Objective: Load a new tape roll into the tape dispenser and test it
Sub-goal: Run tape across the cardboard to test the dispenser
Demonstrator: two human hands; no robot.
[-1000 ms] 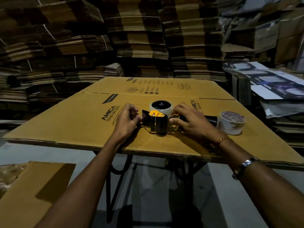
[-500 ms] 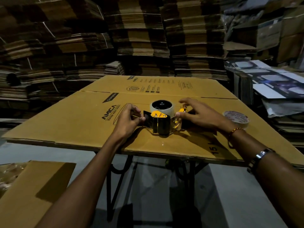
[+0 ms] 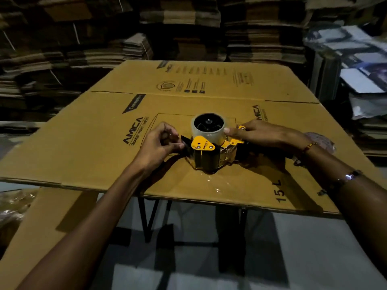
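Dim scene, warm cast. Brightest zone is the cardboard sheet (image 3: pixel 88 147) mid-frame; stacked cartons (image 3: pixel 62 49) behind fall off into near-black. Hard shadow under the right hand (image 3: pixel 259 133) runs toward the camera side. Small specular glints on clear film near the sheet's front edge. Wide-angle bowing at the borders; right edge smeared and soft.

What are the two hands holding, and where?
Left hand pinches the tape dispenser at its black front end; right hand grips its rear, thumb against the tape roll.
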